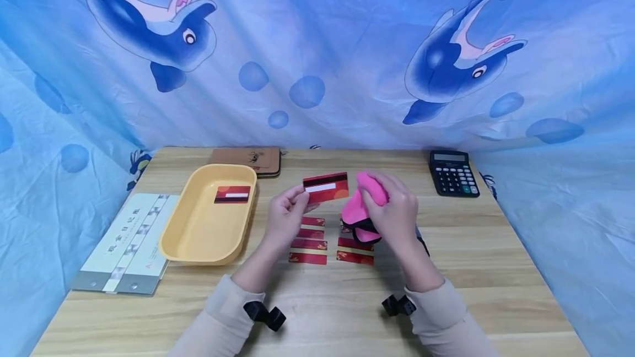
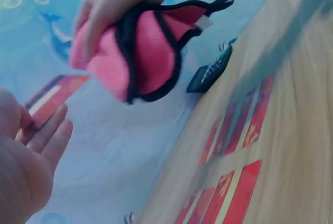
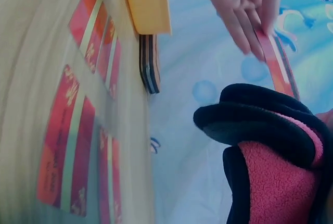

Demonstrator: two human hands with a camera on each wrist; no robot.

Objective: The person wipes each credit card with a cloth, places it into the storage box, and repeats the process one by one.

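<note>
Beige sleeves sit closer than the yellow tray; right of it, left hand pinches a striped red card, right hand grips bunched pink cloth.

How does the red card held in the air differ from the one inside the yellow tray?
The held card is raised in the left grip, while the tray card lies in the yellow tray. In the head view, the held card's black stripe is above its white strip; the tray card's stripe is below. Both are red with orange and show their striped side.
</note>
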